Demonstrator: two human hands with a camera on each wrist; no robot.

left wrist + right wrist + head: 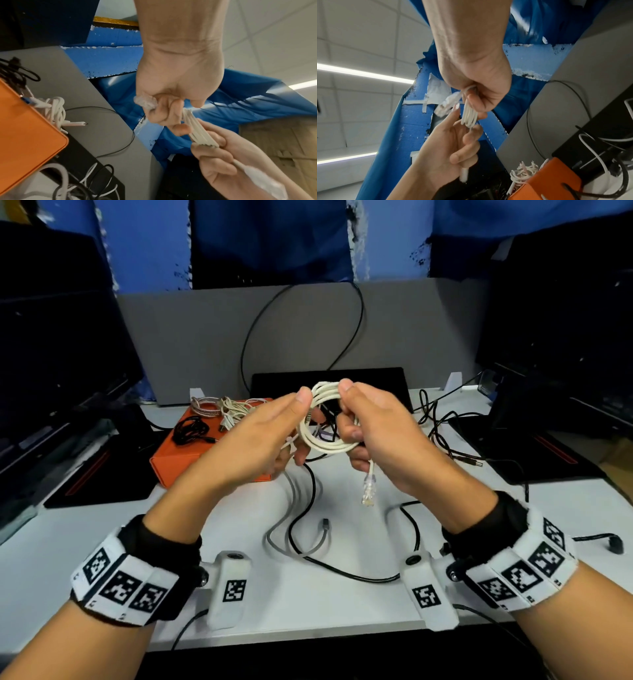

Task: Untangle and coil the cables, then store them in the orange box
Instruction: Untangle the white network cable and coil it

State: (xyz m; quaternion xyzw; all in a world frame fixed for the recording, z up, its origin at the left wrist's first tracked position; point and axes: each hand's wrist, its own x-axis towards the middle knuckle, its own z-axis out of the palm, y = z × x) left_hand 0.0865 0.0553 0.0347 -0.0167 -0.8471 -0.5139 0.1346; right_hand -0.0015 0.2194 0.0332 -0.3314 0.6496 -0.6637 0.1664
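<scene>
White Ethernet cable [323, 419] wound into a loop of several turns, held up above the white counter [342, 604]. Clear plug [368, 489] dangling from the loop's lower right. Left hand [255, 440] pinching the loop's left side, thumb on top. Right hand [380, 433] curled round the loop's right side. Orange box [168, 460] behind the left hand, on the counter, carrying a coiled black cable [190, 431], a braided silver cable [205, 407] and a bundle of white cables [234, 409]. Loose grey cable [298, 546] and black cable [342, 571] sprawled on the counter below the hands. No readable writing; only black-and-white square markers on the wristbands [125, 580].
</scene>
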